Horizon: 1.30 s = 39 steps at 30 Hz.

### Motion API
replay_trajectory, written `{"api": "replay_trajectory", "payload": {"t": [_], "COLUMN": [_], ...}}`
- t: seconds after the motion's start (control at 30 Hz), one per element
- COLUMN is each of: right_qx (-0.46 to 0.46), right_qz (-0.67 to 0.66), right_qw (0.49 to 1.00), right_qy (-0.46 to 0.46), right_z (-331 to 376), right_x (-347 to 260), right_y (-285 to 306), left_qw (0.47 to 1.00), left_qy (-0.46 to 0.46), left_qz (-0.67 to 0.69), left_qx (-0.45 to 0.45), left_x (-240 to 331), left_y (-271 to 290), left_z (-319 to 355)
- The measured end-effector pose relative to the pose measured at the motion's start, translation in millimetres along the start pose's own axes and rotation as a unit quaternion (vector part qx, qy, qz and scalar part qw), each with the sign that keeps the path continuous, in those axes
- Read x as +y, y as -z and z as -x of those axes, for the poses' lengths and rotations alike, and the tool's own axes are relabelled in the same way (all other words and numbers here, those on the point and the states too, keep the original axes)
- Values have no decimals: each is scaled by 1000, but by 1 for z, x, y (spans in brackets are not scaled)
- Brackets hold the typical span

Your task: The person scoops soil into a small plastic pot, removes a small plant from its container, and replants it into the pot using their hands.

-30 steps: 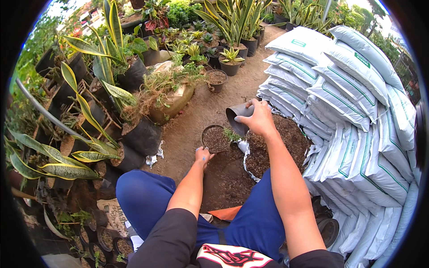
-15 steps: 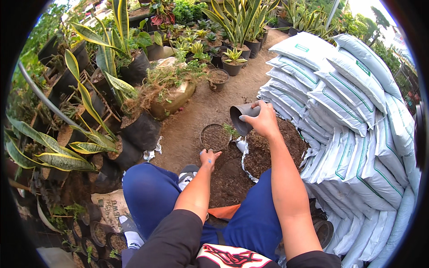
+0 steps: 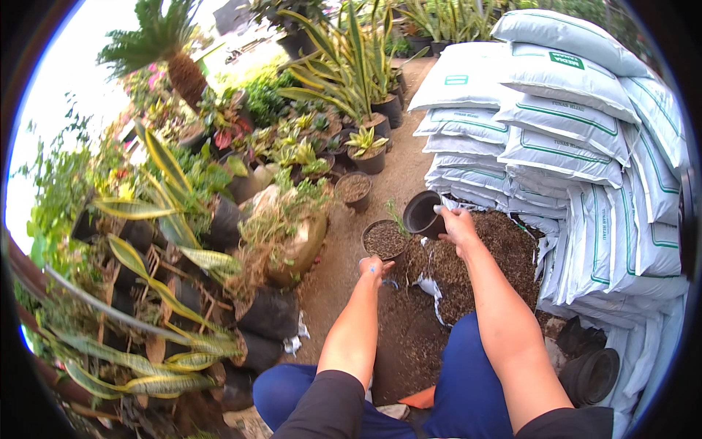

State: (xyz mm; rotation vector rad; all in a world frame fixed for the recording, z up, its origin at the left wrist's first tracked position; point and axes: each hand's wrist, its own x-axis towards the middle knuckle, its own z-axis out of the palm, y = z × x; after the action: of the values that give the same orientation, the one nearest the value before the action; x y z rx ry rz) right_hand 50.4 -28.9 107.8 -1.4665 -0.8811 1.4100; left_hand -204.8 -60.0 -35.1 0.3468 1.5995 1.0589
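Observation:
My right hand (image 3: 458, 228) grips a black plastic plant pot (image 3: 423, 215) by its side, thumb at the rim. The pot is tilted with its mouth toward me and to the left, and its inside looks dark. Just left of it, a round pot filled with brown soil (image 3: 385, 240) stands on the ground. My left hand (image 3: 375, 268) is at the near rim of this filled pot, its fingers partly hidden against it. A small green plant (image 3: 396, 215) shows behind the two pots. Under my right hand lies a large heap of dark soil (image 3: 482, 263).
White sacks (image 3: 563, 150) are stacked high on the right. Potted snake plants (image 3: 164, 293) crowd the left. A torn white plastic edge (image 3: 430, 287) lies by the soil heap. Another soil-filled pot (image 3: 354, 192) stands farther along the dirt path. Empty black pots (image 3: 591, 374) lie at lower right.
The view has swung upward and left. The pot in my right hand has turned, showing more of its inside. My left hand has moved onto the near rim of the filled pot.

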Motion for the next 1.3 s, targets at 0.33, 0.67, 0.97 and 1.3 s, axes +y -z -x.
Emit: {"api": "replay_trajectory", "payload": {"t": [0.33,0.67,0.97,1.3], "right_qx": [66,41,85,150], "right_qz": [-6,-62,65,228], "right_qw": [998,997,993,960], "right_qy": [-16,-2,55,69], "right_z": [-63,-77,-51,44], "right_x": [15,13,-20,-70], "right_y": [13,36,55,164], "left_qw": [997,989,991,827], "left_qy": [-45,-105,-129,-348], "left_qz": [56,87,18,-356], "left_qx": [2,64,17,-262], "left_x": [30,39,36,76], "left_y": [-91,-142,-132,-205], "left_z": [-123,-174,-152,72]}}
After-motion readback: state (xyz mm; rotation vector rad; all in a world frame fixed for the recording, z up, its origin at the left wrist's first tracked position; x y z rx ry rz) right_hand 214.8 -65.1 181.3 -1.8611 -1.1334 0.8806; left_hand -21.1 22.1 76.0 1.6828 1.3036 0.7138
